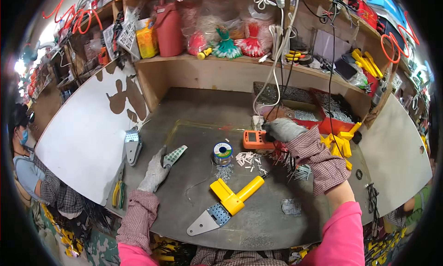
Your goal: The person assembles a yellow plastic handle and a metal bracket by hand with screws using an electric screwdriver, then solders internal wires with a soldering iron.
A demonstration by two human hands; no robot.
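My left hand [158, 170], in a grey glove, grips a pale tapered plate with green dots [175, 155] just above the table. My right hand [284, 129], gloved too, is closed beside an orange handheld meter [256, 140]. Something dark shows at its fingertips, but I cannot make out what it is. A white plug or socket [258, 122] is just behind the meter. Between my arms lies a yellow-handled tool [233, 196] with a pointed grey metal plate [203, 223] and a dark cord. A solder spool [223, 154] stands near the middle, by small washers [224, 172] and white tubes [249, 160].
Green-and-yellow pliers [118, 193] lie at the left edge, near another metal plate piece [133, 147]. Red parts bins [330, 123] and yellow handles [341, 141] sit at the right. Cables [279, 72] hang from above. A shelf [194, 58] holds a red flask [169, 28].
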